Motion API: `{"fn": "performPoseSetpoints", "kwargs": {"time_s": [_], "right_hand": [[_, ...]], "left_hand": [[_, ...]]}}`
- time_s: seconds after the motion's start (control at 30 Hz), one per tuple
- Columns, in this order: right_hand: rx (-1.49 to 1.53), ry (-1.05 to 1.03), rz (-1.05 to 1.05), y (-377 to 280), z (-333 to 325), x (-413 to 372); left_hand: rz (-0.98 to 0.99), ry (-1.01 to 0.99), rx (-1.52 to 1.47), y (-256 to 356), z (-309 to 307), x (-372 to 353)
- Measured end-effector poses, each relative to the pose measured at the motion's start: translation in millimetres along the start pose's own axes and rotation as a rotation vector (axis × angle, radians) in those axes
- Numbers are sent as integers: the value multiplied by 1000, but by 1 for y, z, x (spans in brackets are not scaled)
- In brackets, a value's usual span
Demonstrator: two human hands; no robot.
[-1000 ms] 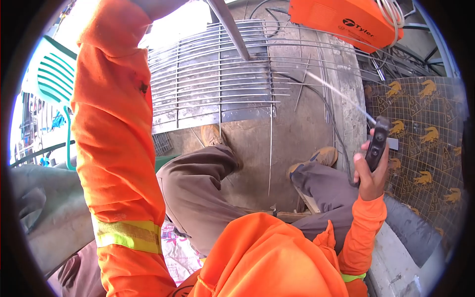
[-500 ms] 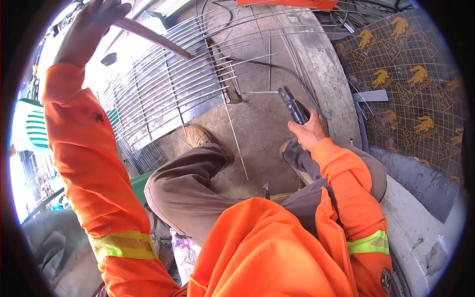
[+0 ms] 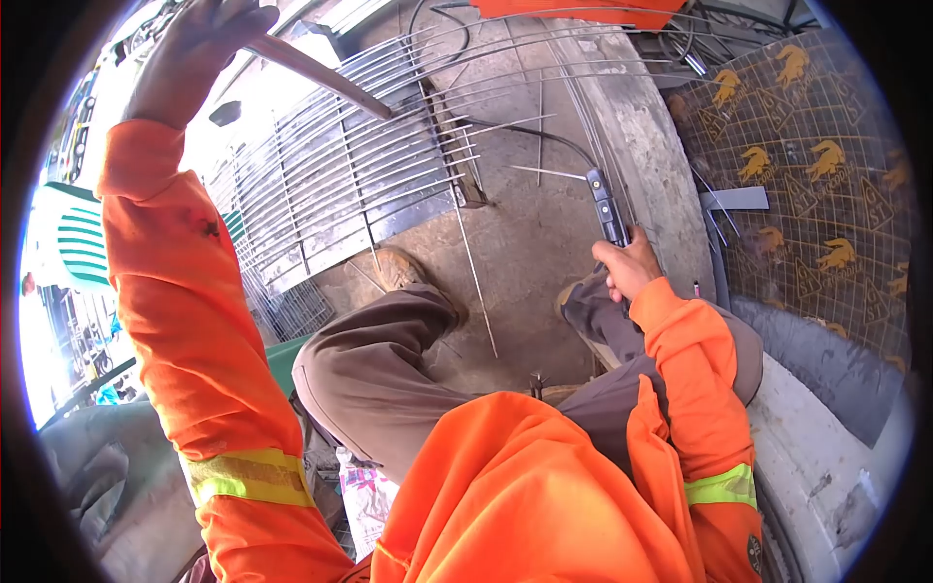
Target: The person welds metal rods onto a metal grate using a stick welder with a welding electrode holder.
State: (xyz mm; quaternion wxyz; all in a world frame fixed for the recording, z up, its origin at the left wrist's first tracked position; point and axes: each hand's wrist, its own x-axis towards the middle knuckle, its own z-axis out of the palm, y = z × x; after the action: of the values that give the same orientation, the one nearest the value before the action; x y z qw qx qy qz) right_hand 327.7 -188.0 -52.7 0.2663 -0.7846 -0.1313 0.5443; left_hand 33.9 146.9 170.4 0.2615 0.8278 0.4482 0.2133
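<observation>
My right hand is closed round a black welding electrode holder above the concrete floor. A thin welding electrode sticks out leftward from its head, its tip apart from the wire grid. At the upper left my left hand grips a pale round bar, which slants down to the right over the grid; its far end is hidden in the hand. Below it lies a metal grid of long parallel rods with thinner cross rods. Some rod ends jut out towards my right hand.
My boot rests near the grid's edge. To the right runs a raised concrete ledge, with printed plywood beyond it. A black cable crosses the floor. A green plastic chair stands at the left.
My right hand has shifted slightly right and turned the holder more upright, so the electrode tilts differently. My left hand still grips the bar; the whole view has moved a little.
</observation>
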Motion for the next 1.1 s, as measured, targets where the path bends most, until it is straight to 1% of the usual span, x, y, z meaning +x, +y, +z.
{"fn": "performPoseSetpoints", "kwargs": {"time_s": [0.03, 0.07, 0.1, 0.13, 0.27, 0.33, 0.37, 0.43, 0.47, 0.53, 0.57, 0.6, 0.67, 0.7, 0.77, 0.8, 0.83, 0.93, 0.97, 1.0, 1.03, 1.07, 1.1], "right_hand": [[-23, -16, 2, -1, 0, 0], [-46, -31, 1, -2, -1, 0], [-157, -134, 14, -7, 1, -2], [-162, -108, -1, 1, 5, 1], [-151, -92, -17, -2, 4, -1], [-154, -87, -4, -1, 4, -1], [-150, -88, 7, -2, 4, -2], [-117, -88, 16, -4, 6, -3], [-124, -115, 2, -7, 5, -5], [-121, -86, -11, 0, 7, 1], [-137, -95, -21, 0, 6, 0], [-110, -60, -8, 0, 7, -2], [-57, -3, -22, 5, 4, 2], [-64, 0, -14, 1, 3, 1], [-76, -2, -13, -5, 4, 2], [-94, -39, -3, -4, 1, -1], [-114, -79, 6, -5, 2, -1], [-129, -105, 14, -4, 7, -4], [-111, -114, -3, 6, 5, 2], [-115, -86, -107, 35, 0, 25], [-122, -56, -212, 39, 4, 29], [-112, -62, -134, 41, -1, 28], [-102, -68, -55, 16, 3, 6]], "left_hand": [[-11, 74, -117, 9, 6, -5], [-10, 76, -119, 13, 3, -7], [-36, -7, -85, 19, -3, -6], [-60, -90, -49, 23, -7, -4], [-34, -36, 22, 9, -8, 0], [-132, -21, -123, 33, -1, -9], [-134, -14, -122, 39, -1, -9], [-197, -101, -95, 50, -4, -9], [-203, -85, -94, 56, -4, -11], [-217, -50, 20, 66, 0, -15], [-261, -25, 120, 68, 0, -14], [-275, -10, 120, 61, -3, -12], [-296, -70, 242, 43, -8, -3], [-309, -57, 242, 32, -9, 1], [-124, -17, 276, 8, -5, 8], [-28, 1, 296, 12, -6, 5], [-65, -12, 360, 14, -7, 7], [-124, -41, 321, 18, -8, 5], [-84, 65, 378, 9, -3, 3], [-34, 6, 390, 8, -4, 7], [-22, 32, 391, 9, -4, 5], [-9, 57, 391, 10, -3, 3], [-80, -17, 372, 22, -5, 1]]}}
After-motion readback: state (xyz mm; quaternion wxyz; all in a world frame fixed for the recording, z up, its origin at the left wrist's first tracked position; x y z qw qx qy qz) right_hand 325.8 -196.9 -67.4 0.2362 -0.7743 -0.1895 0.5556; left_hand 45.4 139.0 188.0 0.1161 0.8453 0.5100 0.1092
